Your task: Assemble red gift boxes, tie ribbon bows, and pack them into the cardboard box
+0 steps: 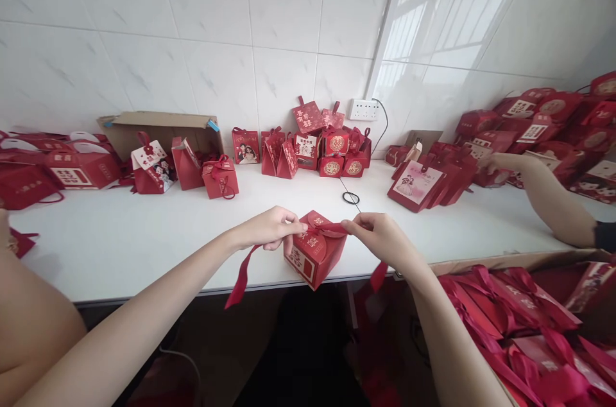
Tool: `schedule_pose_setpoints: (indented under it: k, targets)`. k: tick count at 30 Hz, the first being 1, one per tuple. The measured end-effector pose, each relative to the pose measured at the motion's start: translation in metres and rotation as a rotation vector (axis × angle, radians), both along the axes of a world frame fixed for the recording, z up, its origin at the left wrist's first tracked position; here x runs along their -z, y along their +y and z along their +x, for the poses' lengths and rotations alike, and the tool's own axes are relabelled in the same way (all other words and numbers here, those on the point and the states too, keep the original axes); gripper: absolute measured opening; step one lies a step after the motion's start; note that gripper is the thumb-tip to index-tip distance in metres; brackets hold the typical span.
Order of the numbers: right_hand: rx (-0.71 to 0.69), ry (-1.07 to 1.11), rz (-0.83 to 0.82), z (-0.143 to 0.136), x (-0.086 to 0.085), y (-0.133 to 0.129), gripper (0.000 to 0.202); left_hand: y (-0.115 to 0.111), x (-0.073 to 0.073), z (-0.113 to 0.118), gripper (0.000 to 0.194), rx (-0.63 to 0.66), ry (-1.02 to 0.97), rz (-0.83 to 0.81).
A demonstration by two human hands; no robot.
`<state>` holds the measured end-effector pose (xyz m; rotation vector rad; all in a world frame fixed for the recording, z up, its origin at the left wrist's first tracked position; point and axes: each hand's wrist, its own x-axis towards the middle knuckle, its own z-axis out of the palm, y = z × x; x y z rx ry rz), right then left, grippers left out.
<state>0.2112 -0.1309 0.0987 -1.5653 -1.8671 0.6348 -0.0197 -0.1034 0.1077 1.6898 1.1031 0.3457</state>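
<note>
A red gift box [315,259] with gold lettering stands at the front edge of the white table. Across its top runs a red ribbon [332,227], crossed or knotted in the middle. My left hand [276,227] pinches the ribbon at the box's left side, and a loose tail hangs down below it. At the right, my right hand [378,233] grips the other side of the ribbon between thumb and fingers, with its tail dangling under the palm. Both hands are closed, level with the box top.
Several red gift boxes [332,145] line the wall behind, near a cardboard box [161,128] and a power strip [364,110]. A black ring [351,198] lies on the table [269,198]. At right, a co-worker's hand [495,163] touches piled boxes; a carton holds ribboned boxes [520,304].
</note>
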Motion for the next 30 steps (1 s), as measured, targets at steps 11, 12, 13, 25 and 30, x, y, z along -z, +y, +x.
schedule_pose_setpoints:
  k: [11, 12, 13, 25, 30]
  targets:
    - [-0.100, 0.200, -0.108, 0.003, 0.006, 0.001, 0.037, -0.006, -0.009, -0.015, 0.030, 0.031, 0.125, 0.139]
    - [-0.098, 0.200, -0.115, 0.003, 0.007, 0.000, 0.037, -0.007, -0.008, -0.016, 0.030, 0.048, 0.117, 0.129]
    - [-0.094, 0.203, -0.129, 0.003, 0.009, 0.000, 0.037, -0.008, -0.007, -0.017, 0.030, 0.064, 0.111, 0.109]
    - [-0.079, 0.272, -0.170, 0.003, 0.020, -0.010, 0.038, -0.016, -0.009, -0.020, 0.036, 0.050, 0.187, 0.189]
    - [-0.185, 0.256, -0.180, -0.003, 0.016, -0.020, 0.037, -0.012, -0.008, -0.021, 0.035, -0.166, 0.270, 0.477]
